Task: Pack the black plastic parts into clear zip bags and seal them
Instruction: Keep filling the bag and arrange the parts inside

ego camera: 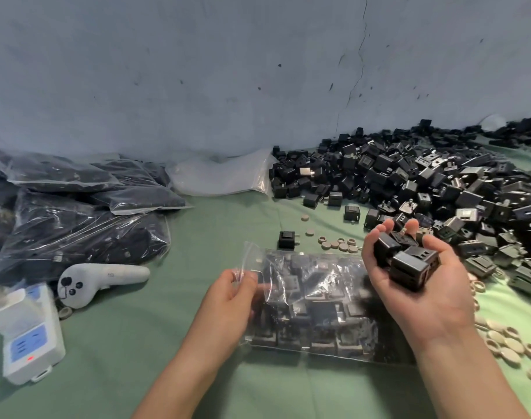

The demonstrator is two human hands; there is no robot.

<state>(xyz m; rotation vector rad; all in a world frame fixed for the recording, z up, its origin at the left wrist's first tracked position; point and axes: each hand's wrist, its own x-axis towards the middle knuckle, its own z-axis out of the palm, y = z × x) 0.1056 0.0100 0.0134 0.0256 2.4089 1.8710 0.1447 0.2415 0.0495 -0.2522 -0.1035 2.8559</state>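
Far left, on green cloth: white box-shaped device with blue panels and a small red light.

Behind it, against the grey-blue wall: stack of filled bags, clear, with dark contents, piled one over another.

Just right of the device, at the foot of the stack: white handheld controller, lying on its side.

Further back, centre-left, by the wall: bundle of empty clear bags.

Centre foreground: left hand, thumb and fingers pinching the left end of the clear zip bag, that end lifted off the cloth. Bag otherwise flat on the cloth, lengthwise left to right, largely filled with packed black parts.

Just behind the bag: single black part and a small cluster of beige discs.

Right of centre, above the bag's right end: right hand, palm up, fingers curled round a handful of black parts.

Right, from mid-cloth back to the wall: large loose heap of black plastic parts.

Near the right edge, foreground: scattered beige rings.
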